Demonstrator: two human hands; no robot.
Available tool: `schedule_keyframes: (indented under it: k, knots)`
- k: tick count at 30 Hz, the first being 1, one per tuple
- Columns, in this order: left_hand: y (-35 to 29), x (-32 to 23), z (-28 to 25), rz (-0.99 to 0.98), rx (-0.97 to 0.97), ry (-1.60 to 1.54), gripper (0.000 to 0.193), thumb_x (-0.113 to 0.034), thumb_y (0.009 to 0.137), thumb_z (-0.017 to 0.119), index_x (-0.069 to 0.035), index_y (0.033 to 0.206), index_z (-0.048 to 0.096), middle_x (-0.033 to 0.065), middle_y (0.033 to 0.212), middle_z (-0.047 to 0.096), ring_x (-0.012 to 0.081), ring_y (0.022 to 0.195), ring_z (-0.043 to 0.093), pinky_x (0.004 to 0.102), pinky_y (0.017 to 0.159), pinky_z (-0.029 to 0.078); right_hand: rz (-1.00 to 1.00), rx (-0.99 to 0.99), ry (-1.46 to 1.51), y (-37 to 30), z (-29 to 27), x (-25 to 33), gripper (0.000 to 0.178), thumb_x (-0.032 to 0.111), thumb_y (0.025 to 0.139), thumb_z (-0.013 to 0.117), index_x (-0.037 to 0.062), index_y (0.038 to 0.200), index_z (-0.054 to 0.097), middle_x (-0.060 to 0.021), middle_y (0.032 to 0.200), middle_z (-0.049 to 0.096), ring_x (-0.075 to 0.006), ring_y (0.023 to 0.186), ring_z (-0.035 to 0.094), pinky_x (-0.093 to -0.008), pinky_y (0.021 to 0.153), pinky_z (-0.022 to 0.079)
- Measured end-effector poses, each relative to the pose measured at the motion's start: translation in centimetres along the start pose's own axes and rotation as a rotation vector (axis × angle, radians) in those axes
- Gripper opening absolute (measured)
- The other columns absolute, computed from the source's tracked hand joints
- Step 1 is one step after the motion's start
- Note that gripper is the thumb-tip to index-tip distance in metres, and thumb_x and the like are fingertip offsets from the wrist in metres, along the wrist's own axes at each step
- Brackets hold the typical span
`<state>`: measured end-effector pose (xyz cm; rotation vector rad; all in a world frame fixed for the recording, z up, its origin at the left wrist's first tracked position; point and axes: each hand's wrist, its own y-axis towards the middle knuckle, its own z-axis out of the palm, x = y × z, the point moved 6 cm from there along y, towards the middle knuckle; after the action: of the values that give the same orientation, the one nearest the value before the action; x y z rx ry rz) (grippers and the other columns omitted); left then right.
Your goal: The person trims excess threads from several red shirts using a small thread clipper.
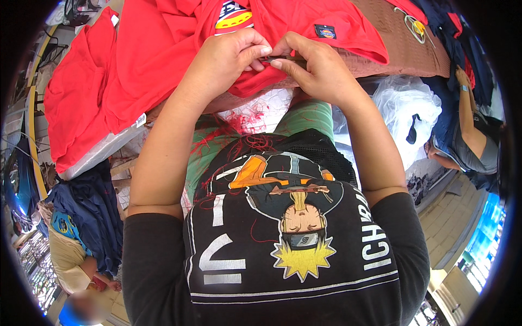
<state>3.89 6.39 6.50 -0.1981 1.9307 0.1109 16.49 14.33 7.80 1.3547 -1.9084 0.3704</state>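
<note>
Has bright red, loose fabric garments (147, 60) spread across the frame's top and upper left over a brown, cloth-covered table (424, 60), probably to rest their weight there. Holds the bare left hand (234, 51) at upper centre with thumb and fingertips pinched closed, apparently on a red fold, perhaps to steady it. Curls the bare right hand (312, 62) just beside, gripping a small, slim, dark tool (280, 57) between thumb and forefinger, pointed toward that pinch likely for fine control, with tip contact too small to tell.
</note>
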Motion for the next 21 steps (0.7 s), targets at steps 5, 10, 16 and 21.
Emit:
schedule_keyframes:
  k: [5,10,16,21]
  knots:
    - [-0.9,-3.0,-2.0,0.270,0.030,0.087,0.021,-0.022,0.091,0.062,-0.001,0.090,0.064,0.0054,0.087,0.065,0.0118,0.074,0.061,0.0255,0.068,0.048,0.027,0.003,-0.058,-0.3,-1.3,0.7,0.021,0.023,0.084,0.068,0.0074,0.097,0.060,-0.0130,0.083,0.066,-0.0299,0.077,0.064,-0.0382,0.067,0.050]
    - [-4.8,-8.2,-6.8,0.582,0.024,0.029,0.035,-0.035,0.079,0.075,-0.003,0.081,0.060,0.0089,0.091,0.059,0.0162,0.086,0.056,0.0313,0.080,0.045,0.121,-0.155,0.283,-1.4,-4.2,-1.5,0.025,0.012,0.083,0.071,0.0027,0.102,0.057,-0.0038,0.093,0.061,-0.0110,0.084,0.060,-0.0259,0.073,0.050]
    - [-5.4,-2.2,2.3,0.513,-0.132,0.870,0.058,-0.024,0.065,0.081,-0.011,0.115,0.055,0.0077,0.116,0.057,0.0263,0.109,0.053,0.0411,0.092,0.040,0.048,-0.145,0.156,-1.0,-2.7,-2.4,0.047,0.030,0.068,0.085,0.0047,0.100,0.063,-0.0061,0.088,0.067,-0.0142,0.086,0.064,-0.0306,0.077,0.051]
    - [-2.9,-0.5,0.5,0.488,-0.228,0.710,0.050,-0.002,0.071,0.067,-0.010,0.120,0.060,0.0089,0.112,0.062,0.0267,0.109,0.057,0.0395,0.099,0.039,-0.081,-0.088,-0.028,0.4,-0.8,-0.8,0.044,0.022,0.070,0.082,0.0053,0.105,0.062,-0.0116,0.109,0.064,-0.0297,0.096,0.064,-0.0361,0.081,0.052]
